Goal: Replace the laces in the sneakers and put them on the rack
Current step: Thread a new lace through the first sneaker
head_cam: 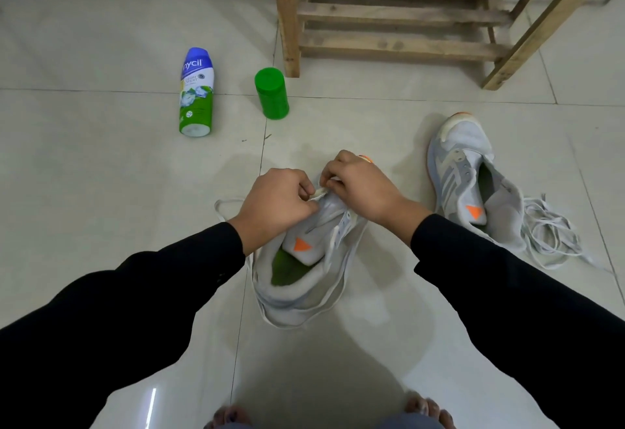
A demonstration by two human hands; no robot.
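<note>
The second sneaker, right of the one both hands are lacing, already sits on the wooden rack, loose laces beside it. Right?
Not quite: the head view shows the second sneaker lying on the floor in front of the wooden rack, not on it. The rest holds, loose laces beside it.

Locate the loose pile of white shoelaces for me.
Head view: the white shoelace pile lies on the floor at far right, beside the heel of the unheld grey-and-white sneaker.
</note>
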